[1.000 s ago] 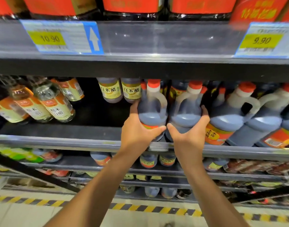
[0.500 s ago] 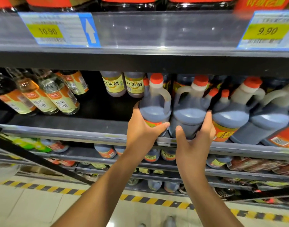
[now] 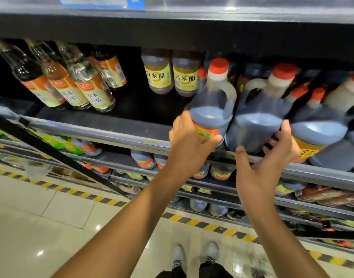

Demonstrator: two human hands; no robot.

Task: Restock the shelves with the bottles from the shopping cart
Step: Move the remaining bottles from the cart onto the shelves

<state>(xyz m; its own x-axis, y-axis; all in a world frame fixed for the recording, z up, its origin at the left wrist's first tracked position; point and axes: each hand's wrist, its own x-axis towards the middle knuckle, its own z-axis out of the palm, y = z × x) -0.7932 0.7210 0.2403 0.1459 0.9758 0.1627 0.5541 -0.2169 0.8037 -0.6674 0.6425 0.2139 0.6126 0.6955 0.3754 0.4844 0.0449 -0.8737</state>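
Two dark jugs with red caps and moulded handles, side by side at the front edge of the shelf. Left jug: tilted slightly, orange and yellow label low on its body, gripped around the lower part by the left hand. Right jug: touching the left one, handle turned leftward, fingers of the right hand spread loosely against its base
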